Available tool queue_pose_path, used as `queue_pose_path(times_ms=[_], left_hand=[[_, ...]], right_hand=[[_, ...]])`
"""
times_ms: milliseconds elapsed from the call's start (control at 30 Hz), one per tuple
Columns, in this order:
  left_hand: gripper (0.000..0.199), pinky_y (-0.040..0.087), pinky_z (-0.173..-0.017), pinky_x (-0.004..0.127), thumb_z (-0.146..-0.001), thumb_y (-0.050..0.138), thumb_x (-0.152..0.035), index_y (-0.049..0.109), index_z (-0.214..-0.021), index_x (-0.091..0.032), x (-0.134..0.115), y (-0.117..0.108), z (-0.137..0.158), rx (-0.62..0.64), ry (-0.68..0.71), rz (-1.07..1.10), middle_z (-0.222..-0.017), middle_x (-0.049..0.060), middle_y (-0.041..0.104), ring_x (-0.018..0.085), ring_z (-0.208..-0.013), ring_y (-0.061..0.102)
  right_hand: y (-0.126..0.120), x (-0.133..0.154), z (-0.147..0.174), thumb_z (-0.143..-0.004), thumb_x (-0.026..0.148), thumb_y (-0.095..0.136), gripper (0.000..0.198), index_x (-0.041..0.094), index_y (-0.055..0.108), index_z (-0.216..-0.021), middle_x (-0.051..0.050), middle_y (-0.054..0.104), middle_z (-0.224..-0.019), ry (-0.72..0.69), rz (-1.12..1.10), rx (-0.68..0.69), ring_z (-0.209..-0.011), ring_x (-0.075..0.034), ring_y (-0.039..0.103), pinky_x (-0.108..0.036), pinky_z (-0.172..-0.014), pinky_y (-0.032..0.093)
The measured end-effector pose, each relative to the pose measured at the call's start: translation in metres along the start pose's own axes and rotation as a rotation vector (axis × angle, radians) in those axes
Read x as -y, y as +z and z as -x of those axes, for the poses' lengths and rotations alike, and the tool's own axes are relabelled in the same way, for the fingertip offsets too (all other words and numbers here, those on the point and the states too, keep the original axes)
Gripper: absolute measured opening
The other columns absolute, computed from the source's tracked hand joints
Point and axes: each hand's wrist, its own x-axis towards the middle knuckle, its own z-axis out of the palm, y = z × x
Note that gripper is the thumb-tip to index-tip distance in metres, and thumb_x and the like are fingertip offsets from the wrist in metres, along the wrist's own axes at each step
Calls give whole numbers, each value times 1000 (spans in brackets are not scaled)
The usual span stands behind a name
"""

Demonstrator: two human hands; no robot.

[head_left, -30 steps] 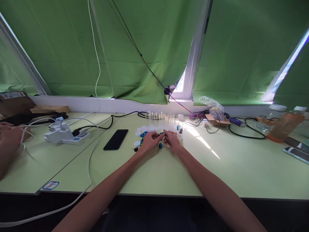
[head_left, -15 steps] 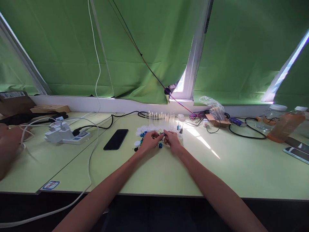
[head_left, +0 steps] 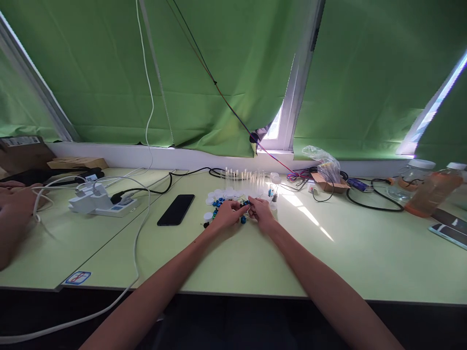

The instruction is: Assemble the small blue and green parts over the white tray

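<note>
My left hand (head_left: 230,213) and my right hand (head_left: 260,210) meet at the middle of the table, fingertips pinched close together. Between them is a small dark-blue part with thin wire legs (head_left: 246,202), perhaps an electronic component; its exact kind is too small to tell. A round blue piece (head_left: 242,220) lies just below the fingers. Left of my left hand are several small blue parts (head_left: 218,201) and white round caps (head_left: 207,216), with a black piece (head_left: 206,225) beside them. Several clear tubes (head_left: 244,181) stand behind my hands.
A black phone (head_left: 175,210) lies to the left, near a white power strip (head_left: 105,205) with cables. Another person's hand (head_left: 16,209) is at the far left. To the right are a small cardboard box (head_left: 330,183), a clear jar (head_left: 410,180) and an orange-filled bottle (head_left: 434,189).
My hands stay together over the small parts, with only slight finger movement. The view shifts a little. The other person's hand at the far left has moved slightly.
</note>
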Motion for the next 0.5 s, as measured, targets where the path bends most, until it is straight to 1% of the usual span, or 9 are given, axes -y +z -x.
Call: queue_pose_path(times_ms=[133,333,500], left_hand=[[48,33,-42,23,-69,68,-61,55,-54,-18,2,0,-1,12,-3,-5,-45,0,53,10,-40,44],[50,31,-41,23,-66,69,-64,53,-54,-18,5,0,-2,42,-23,-5,-46,0,55,10,-38,44],[48,29,-41,24,-66,70,-62,53,-55,-18,12,2,-5,44,-9,28,-45,-1,53,9,-37,42]], right_hand=[[0,1,1,-76,30,68,38,20,40,-53,7,38,-42,4,1,6,-37,-7,39,-21,-36,29],[1,2,2,-77,30,69,37,21,41,-54,6,39,-41,15,-2,8,-37,-8,39,-22,-36,31],[1,2,2,-78,29,68,38,20,40,-54,6,40,-41,17,5,8,-36,-7,40,-21,-36,31]])
